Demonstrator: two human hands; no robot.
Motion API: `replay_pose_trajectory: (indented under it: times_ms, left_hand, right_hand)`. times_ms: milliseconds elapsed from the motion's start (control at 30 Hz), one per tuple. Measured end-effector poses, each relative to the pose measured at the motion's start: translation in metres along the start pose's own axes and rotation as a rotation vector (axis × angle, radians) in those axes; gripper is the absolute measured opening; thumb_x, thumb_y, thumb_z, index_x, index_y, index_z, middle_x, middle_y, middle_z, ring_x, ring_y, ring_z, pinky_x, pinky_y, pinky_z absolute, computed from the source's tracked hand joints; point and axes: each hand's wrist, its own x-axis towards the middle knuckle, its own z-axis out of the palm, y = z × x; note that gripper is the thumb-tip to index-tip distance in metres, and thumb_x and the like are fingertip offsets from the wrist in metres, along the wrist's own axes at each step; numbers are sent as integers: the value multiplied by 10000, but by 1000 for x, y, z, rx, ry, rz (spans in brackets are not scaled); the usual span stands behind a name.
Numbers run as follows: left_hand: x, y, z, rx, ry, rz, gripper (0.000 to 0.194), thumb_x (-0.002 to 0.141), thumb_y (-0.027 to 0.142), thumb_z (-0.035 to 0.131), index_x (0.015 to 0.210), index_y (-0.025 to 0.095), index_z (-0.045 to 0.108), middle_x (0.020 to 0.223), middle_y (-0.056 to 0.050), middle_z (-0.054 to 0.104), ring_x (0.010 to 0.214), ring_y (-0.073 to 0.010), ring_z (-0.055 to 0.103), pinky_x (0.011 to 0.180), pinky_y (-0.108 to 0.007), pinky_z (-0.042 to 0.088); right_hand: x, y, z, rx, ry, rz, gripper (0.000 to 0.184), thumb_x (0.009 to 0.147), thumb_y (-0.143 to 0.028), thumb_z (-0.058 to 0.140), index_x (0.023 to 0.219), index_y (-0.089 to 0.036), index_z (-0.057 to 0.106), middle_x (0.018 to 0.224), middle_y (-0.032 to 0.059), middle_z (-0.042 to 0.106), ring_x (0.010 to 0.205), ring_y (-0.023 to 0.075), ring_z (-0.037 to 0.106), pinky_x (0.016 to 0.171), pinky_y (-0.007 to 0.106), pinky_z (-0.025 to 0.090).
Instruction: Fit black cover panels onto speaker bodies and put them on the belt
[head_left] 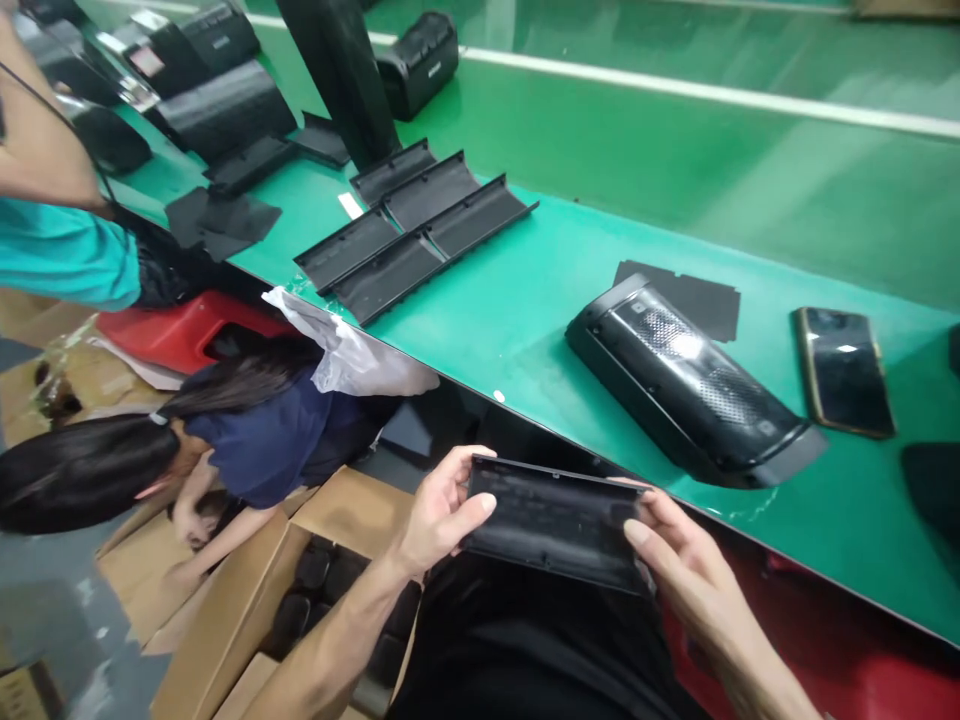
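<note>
A black curved plastic panel [555, 520] is held in front of my body, just off the near edge of the table. My left hand [450, 505] grips its left end, the thumb on the inner face. At the other end my right hand [671, 540] pinches the panel in the same way. Beyond it on the table lies a black speaker-like housing [682, 375] with a perforated, shiny face. A flat black sheet [697, 300] is partly hidden behind that housing.
Several similar curved panels [420, 235] lie in rows on the green table [517, 340]. A phone [844, 370] rests at the right. Left of me a person [255, 440] bends over a cardboard box; an open box [240, 600] of black parts stands by my left arm.
</note>
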Motion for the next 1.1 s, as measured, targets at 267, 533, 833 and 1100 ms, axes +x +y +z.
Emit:
replay_pose_trajectory:
  times_ms: [267,533,833,1100]
  left_hand:
    - [9,0,-1,33,-13,138,468,913,322,745,1333,204,577,1104,-69,655,908,-156,643,788,-242,530]
    - [9,-8,-4,-7,-16,121,480,914,316,743,1349,215,569,1144,-80,656,820,-134,658,691,-214,546]
    - [7,-11,3,-100,6,-88,521,873,388,742,1323,215,544,989,-17,630,399,-2,439,280,-123,309]
    - [-7,-15,-3,-103,28,-134,550,877,403,733,1369,232,553,1040,-48,666,430,-21,474,323,-141,348]
  right_hand:
    - [4,-7,6,-4,33,-121,565,826,-555,806,1278,-234,696,960,66,737,720,194,635,629,273,540]
    - [4,2,2,12,78,-112,507,811,-525,829,1223,-248,726,869,53,727,752,228,670,652,296,552]
    - [1,2,15,182,-47,-11,442,825,-528,829,1165,-260,741,1034,90,774,824,255,721,738,346,586]
    - [-6,7,17,245,-76,73,472,833,-537,824,1195,-249,735,922,63,752,639,179,642,597,288,539]
